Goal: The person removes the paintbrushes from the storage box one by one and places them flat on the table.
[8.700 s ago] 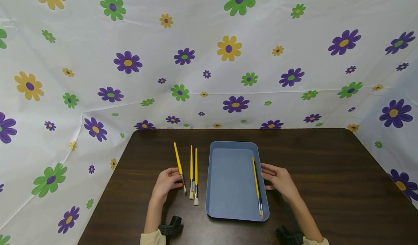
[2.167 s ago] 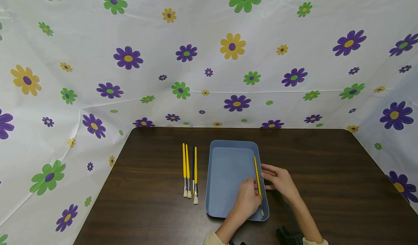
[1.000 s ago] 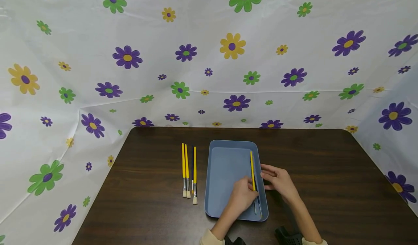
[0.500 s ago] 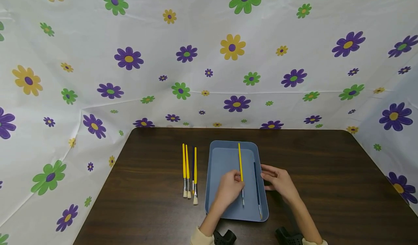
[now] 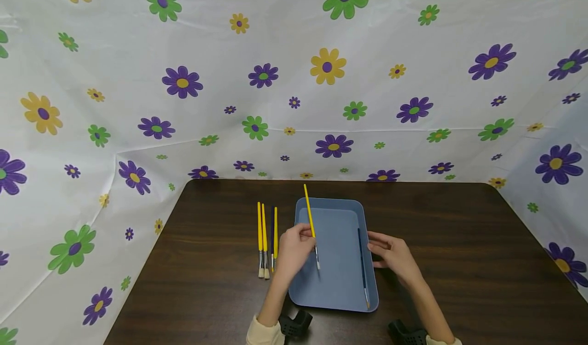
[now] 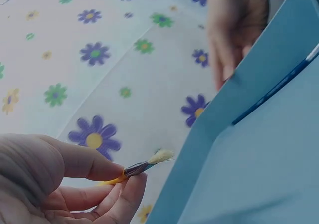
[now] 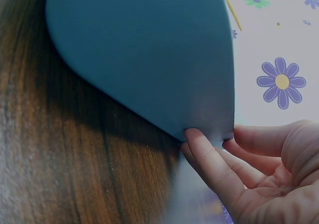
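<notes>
My left hand (image 5: 295,250) pinches a thin yellow-handled paintbrush (image 5: 310,212) over the left side of a blue-grey tray (image 5: 335,289). Thumb and fingers meet near its metal ferrule, and pale bristles (image 6: 160,156) point out past them in the left wrist view. A dark-handled paintbrush (image 5: 362,263) lies in the tray along its right wall. Outside that wall, my right hand (image 5: 392,253) touches the tray with its fingertips, its fingers loosely extended; the right wrist view shows the fingertips (image 7: 194,137) right at the tray's edge.
Left of the tray, several paintbrushes (image 5: 265,232) lie side by side on the dark wooden table (image 5: 193,284), bristles towards me. My left hand partly covers the rightmost of them. A flowered sheet (image 5: 294,79) hangs behind the table. Each wrist wears a black mount (image 5: 296,323).
The left hand set down a brush beside the others, took the yellow-handled brush from the tray's right side, and has carried it left. The right hand has stayed at the tray's right edge.
</notes>
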`<state>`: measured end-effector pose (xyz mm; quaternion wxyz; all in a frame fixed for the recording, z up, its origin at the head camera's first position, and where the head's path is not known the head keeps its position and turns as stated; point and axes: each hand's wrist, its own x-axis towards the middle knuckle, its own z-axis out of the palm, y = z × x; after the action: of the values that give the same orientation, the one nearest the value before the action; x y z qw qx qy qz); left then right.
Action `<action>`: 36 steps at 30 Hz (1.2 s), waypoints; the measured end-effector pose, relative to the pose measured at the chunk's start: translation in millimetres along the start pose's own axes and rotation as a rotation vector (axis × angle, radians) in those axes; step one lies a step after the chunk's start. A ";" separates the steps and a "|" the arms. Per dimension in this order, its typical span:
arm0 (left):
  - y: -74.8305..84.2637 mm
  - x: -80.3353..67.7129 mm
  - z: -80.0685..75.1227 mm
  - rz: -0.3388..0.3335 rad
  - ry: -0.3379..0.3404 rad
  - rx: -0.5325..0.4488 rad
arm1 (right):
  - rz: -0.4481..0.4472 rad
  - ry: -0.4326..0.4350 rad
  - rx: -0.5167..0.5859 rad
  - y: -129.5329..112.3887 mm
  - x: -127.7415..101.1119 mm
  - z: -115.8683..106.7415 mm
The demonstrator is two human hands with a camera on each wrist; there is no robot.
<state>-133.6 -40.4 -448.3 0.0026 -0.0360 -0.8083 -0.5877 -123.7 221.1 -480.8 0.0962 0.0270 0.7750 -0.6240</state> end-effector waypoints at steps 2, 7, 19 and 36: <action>-0.5 1.3 -8.5 -0.003 0.018 0.000 | 0.002 0.002 -0.002 -0.3 -0.2 0.0; -5.0 3.2 -28.6 -0.024 0.051 0.004 | -0.001 0.002 -0.003 -0.2 -0.3 -0.1; -26.2 10.3 -72.1 -0.184 0.137 0.103 | -0.005 -0.003 0.006 0.6 0.6 -1.4; -53.3 12.6 -91.7 -0.233 0.178 0.067 | -0.003 -0.001 -0.002 1.5 1.7 -2.7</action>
<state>-152.9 -143.2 -470.0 0.0074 0.1106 -0.8227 -0.5575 -125.4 223.9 -482.0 0.0958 0.0255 0.7757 -0.6233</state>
